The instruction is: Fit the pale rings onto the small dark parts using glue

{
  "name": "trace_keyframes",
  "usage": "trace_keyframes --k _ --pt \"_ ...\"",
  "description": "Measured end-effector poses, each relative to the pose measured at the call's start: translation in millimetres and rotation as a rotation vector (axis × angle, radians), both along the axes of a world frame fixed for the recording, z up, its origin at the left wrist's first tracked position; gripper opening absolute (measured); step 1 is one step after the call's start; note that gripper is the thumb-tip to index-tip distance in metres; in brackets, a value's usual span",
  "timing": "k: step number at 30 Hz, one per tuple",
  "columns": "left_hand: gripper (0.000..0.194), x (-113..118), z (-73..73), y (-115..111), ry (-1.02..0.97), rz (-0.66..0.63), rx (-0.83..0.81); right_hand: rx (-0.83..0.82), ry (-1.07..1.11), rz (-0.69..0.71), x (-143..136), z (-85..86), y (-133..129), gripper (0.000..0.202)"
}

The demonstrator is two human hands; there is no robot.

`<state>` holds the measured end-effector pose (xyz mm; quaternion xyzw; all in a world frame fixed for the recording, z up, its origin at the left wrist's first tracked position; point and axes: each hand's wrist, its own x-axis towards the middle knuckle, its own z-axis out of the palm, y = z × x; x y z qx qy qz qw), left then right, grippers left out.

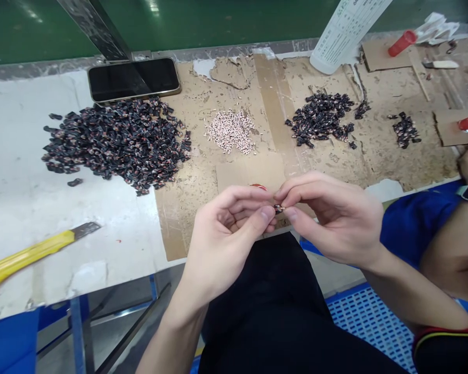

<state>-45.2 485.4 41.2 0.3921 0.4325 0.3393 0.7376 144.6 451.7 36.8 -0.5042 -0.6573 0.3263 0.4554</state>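
My left hand [234,221] and my right hand [331,213] meet above the front edge of the cardboard. Between their fingertips is a small black piece [278,209] with a light-coloured tip. The left thumb and fingers pinch its black end, and the right thumb and fingers close at its lighter end. Whether the right fingers also hold a separate tiny bit is too small to tell. Just behind the fingers shows the rim of a red round thing [259,187], mostly hidden. Beyond lie a heap of tiny pinkish pieces [231,131] and a big heap of black pieces [120,140].
A phone [134,80] lies behind the large heap. At the left is a yellow utility knife [35,254], blade out. Smaller black piles [322,117], a white plastic bottle [345,34] and red cylinders [402,43] are to the right. Another person's arm [452,249] is close on the right.
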Motion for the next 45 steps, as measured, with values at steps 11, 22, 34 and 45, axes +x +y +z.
trace_keyframes --k 11,22,34,45 --pt "0.011 -5 14.9 9 0.059 -0.026 0.108 0.054 -0.053 0.079 2 8.1 8 0.021" --pt "0.013 4 21.6 4 -0.039 0.074 0.072 -0.128 0.362 -0.004 -7 8.1 9 0.014" --pt "0.017 3 35.2 -3 -0.007 0.095 0.139 -0.445 0.704 0.146 0 14.4 16 0.008" --pt "0.027 12 38.2 -9 -0.086 0.172 0.184 -0.514 0.831 0.152 -3 18.2 16 0.006"
